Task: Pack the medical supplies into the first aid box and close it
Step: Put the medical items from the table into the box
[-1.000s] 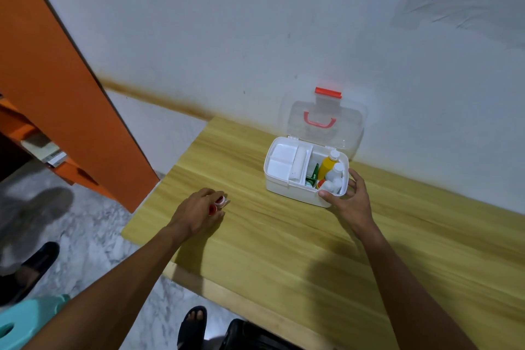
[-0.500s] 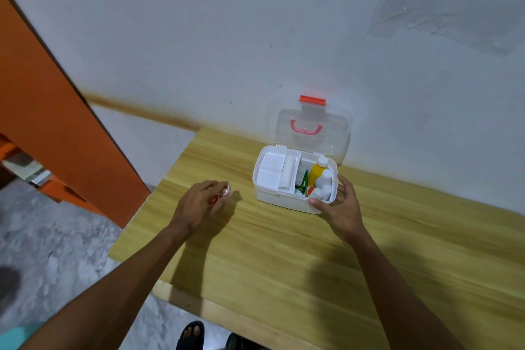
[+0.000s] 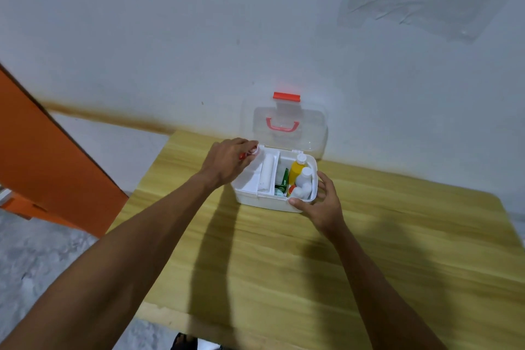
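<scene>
The white first aid box (image 3: 264, 202) stands open on the wooden table (image 3: 284, 258) by the wall, its clear lid (image 3: 284, 122) with red handle and latch tilted back. Inside sit a yellow bottle (image 3: 296, 169), white bottles (image 3: 304, 182), a green packet (image 3: 281, 183) and a white roll (image 3: 267, 173). My left hand (image 3: 227, 160) hovers over the box's left compartments, shut on a small red and white item (image 3: 250, 152). My right hand (image 3: 324, 204) grips the box's front right corner.
An orange panel (image 3: 42, 167) leans at the left beside the table. The white wall runs directly behind the box. Grey marbled floor (image 3: 34, 250) shows past the table's left and front edges.
My left hand lifted the small red and white item from the table and carried it right, over the box's left side. The right hand stayed on the box corner.
</scene>
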